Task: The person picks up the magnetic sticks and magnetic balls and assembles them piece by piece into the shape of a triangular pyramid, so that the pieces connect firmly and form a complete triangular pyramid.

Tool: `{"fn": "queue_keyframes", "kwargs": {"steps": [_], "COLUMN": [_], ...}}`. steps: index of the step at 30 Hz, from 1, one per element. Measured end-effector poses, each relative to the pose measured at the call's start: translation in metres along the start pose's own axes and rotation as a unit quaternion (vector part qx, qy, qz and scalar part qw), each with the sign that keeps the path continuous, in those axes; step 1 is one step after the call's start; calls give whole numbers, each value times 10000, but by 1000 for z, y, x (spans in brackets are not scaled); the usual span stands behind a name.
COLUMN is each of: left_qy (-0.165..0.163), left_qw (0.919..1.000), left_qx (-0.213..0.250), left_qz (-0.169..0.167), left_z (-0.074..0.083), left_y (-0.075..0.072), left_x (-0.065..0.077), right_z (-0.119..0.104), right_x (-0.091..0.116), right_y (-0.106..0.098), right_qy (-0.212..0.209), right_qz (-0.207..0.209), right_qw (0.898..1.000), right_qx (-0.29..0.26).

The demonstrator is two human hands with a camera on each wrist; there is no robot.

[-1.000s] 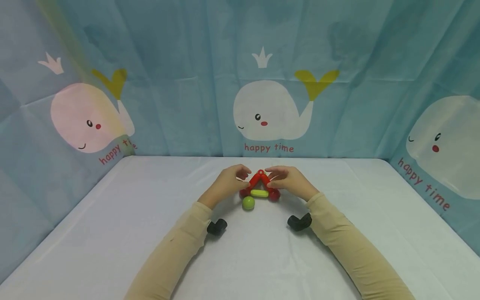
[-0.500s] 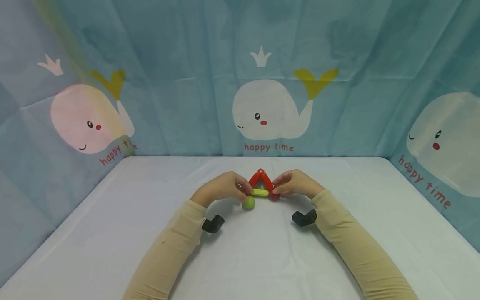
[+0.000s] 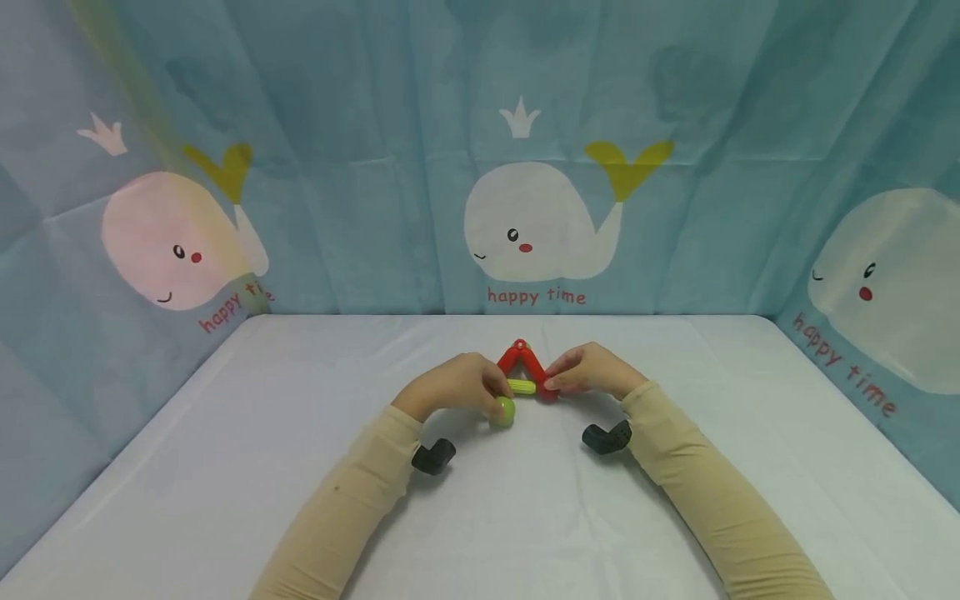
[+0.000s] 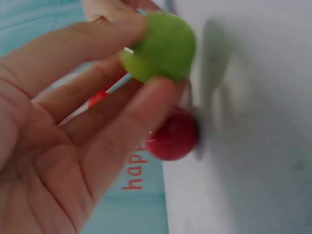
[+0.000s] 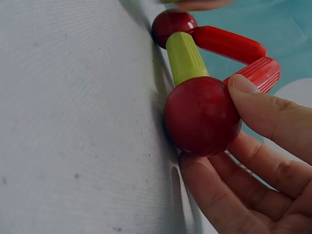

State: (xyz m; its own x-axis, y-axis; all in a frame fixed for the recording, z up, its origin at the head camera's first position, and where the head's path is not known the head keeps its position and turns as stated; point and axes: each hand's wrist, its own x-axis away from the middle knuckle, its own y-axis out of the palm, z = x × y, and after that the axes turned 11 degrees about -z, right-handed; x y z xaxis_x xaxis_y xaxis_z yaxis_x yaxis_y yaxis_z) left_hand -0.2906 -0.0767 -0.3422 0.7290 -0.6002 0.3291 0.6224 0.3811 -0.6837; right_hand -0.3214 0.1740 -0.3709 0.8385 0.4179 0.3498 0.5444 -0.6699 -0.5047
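Note:
My left hand [image 3: 459, 385] pinches a green ball [image 4: 163, 48] between thumb and fingers; in the left wrist view it is off the table. Behind it stands a triangle of toy rods and balls: two red rods [image 3: 532, 363] meet at the far point, and a yellow-green rod [image 5: 186, 57] joins two dark red balls along the near side. My right hand [image 3: 592, 370] holds the right-hand red ball [image 5: 202, 117] between thumb and fingers. The other red ball [image 4: 173, 134] shows in both wrist views, but the left hand hides it in the head view.
A white cloth [image 3: 510, 517] covers the table. Black wrist-camera mounts [image 3: 433, 457] hang under both sleeves, low over the cloth. A blue curtain [image 3: 360, 242] printed with whales closes off the back and sides.
My left hand has come down from beside the triangle to the green ball, taken hold of it and lifted it slightly rightward. The right hand has moved onto the right-hand red ball.

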Motion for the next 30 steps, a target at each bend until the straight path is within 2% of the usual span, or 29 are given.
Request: {"fn": "queue_keyframes", "kwargs": {"steps": [5, 12, 20, 30], "left_qy": [66, 43, 13, -65], "left_qw": [9961, 9916, 9899, 9913], "left_qx": [739, 862, 811, 671], "left_qz": [471, 960, 1159, 1126], "left_z": [6, 27, 30, 26], "left_y": [-18, -40, -44, -40], "left_x": [8, 4, -10, -22], "right_z": [-1, 0, -3, -3], "right_x": [-1, -1, 2, -1], "right_y": [3, 1, 5, 6], "right_qy": [-29, -68, -110, -122], "right_qz": [-24, 13, -57, -82], "right_qw": [10000, 9999, 9999, 9999], "right_qx": [2, 95, -19, -15]}}
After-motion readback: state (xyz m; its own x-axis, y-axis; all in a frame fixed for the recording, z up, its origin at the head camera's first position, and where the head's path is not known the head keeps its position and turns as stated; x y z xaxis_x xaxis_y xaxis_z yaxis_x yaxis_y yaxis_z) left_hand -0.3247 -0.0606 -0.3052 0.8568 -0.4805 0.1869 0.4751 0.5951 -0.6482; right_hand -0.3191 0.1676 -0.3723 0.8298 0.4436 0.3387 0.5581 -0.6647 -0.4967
